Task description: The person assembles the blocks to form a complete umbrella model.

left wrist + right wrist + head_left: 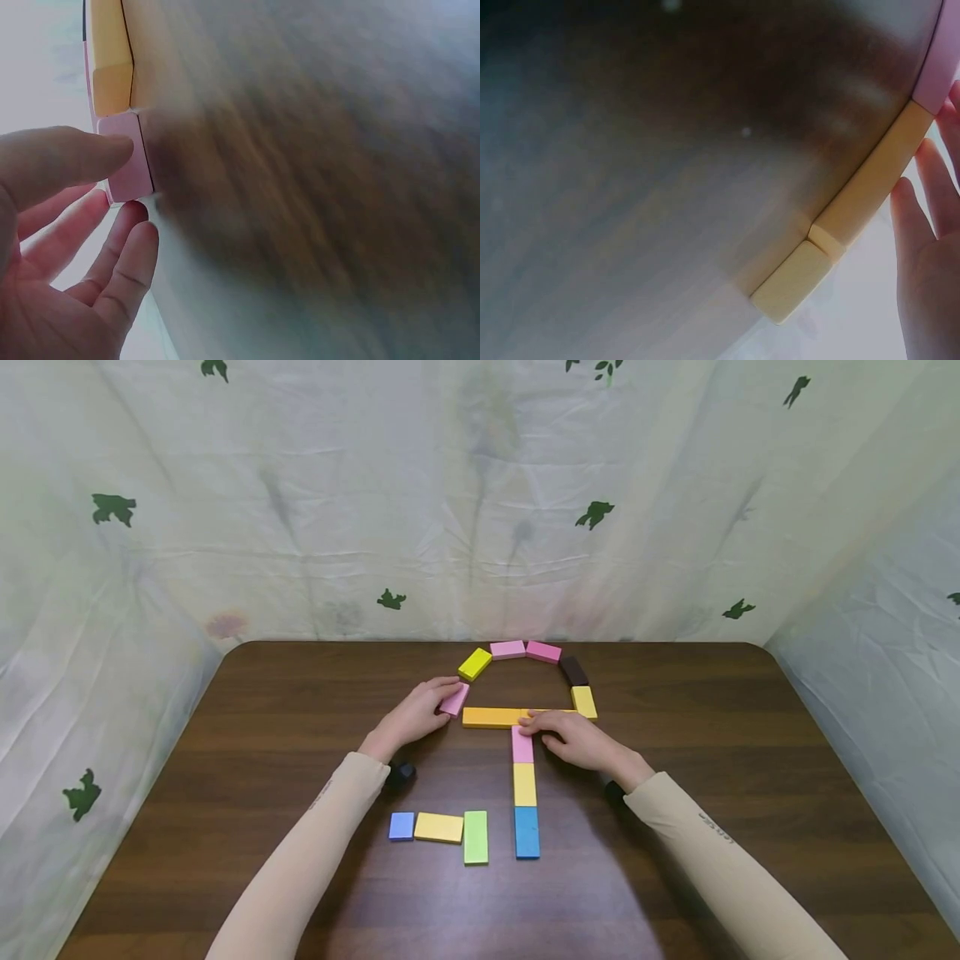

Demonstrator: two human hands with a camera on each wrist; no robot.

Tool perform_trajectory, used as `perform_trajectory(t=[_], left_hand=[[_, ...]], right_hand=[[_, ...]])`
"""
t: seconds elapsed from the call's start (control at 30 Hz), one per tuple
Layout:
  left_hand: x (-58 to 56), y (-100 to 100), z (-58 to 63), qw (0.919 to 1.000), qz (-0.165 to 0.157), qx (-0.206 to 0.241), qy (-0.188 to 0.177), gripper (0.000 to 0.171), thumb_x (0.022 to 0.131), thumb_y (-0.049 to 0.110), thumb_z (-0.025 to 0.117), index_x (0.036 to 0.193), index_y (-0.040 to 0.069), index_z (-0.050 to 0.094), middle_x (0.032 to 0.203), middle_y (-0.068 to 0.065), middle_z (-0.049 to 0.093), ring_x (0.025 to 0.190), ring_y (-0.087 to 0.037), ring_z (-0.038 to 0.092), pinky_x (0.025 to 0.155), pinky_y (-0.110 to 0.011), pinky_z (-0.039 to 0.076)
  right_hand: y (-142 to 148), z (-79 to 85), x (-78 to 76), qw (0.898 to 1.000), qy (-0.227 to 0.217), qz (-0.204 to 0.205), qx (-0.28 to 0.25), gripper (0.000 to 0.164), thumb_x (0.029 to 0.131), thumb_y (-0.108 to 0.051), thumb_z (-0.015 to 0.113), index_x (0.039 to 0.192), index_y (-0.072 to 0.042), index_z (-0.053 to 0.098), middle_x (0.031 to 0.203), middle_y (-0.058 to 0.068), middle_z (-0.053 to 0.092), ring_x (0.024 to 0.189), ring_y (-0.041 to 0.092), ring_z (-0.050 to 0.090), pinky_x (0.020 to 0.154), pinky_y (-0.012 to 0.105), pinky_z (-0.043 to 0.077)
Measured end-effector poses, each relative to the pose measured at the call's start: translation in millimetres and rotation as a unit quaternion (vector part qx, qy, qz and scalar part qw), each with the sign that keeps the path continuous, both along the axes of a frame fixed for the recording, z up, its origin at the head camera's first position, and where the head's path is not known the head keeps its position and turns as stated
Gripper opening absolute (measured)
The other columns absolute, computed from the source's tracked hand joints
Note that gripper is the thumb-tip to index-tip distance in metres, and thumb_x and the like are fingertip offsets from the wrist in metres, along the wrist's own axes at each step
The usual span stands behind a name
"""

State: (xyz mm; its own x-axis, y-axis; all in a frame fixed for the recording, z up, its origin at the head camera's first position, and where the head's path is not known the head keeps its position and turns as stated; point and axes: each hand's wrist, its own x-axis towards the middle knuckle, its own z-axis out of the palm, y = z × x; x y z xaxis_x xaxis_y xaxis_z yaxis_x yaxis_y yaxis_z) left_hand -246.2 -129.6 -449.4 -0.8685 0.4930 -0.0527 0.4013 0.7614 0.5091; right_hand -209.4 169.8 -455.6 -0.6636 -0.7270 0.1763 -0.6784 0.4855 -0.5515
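Note:
My left hand [415, 712] pinches a light pink block [455, 701] at the left of a ring of blocks. In the left wrist view the thumb lies on the face of this block, with fingertips at its far side. An orange block [489, 717] lies just to the right of it, part of a horizontal row. My right hand [581, 740] rests its fingertips on that row, above another pink block [522, 747] heading a vertical column, and covers part of a second orange block [874, 176]. Below follow a yellow block [525, 785] and a blue block [527, 832].
The arc continues with a bright yellow block [475, 664], two pink ones, a dark brown block [574, 671] and a pale yellow block [583, 702]. Nearer me lie a small blue block [402, 827], a yellow block [439, 828] and a green block [476, 837] on the wooden table [285, 835].

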Motion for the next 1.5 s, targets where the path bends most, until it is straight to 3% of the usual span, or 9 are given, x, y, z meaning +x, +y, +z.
perform_trajectory(t=[0.77, 1.5], left_hand=[[-8.8, 9, -3.4, 0.9987, 0.034, -0.022, 0.032, 0.054, 0.089, 0.016, 0.069, 0.139, 0.005, 0.051, 0.141, -0.012, 0.042, 0.117, -0.029, 0.038, 0.098, -0.04, 0.04], [-13.4, 7, -4.1, 0.9989, 0.03, -0.027, 0.023, 0.057, 0.089, 0.021, 0.069, 0.141, 0.009, 0.048, 0.142, -0.01, 0.042, 0.117, -0.03, 0.033, 0.095, -0.044, 0.034]], right_hand=[[0, -0.3, -1.1, 1.0, 0.001, 0.001, -0.004, 0.034, 0.088, 0.01, 0.054, 0.117, -0.001, 0.066, 0.121, 0.008, 0.064, 0.125, 0.027, 0.049, 0.101, 0.04, 0.039], [1, -3.1, -2.0, 1.0, -0.004, -0.001, -0.004, 0.033, 0.088, 0.01, 0.054, 0.117, -0.001, 0.066, 0.121, 0.009, 0.064, 0.126, 0.027, 0.049, 0.101, 0.04, 0.039]])
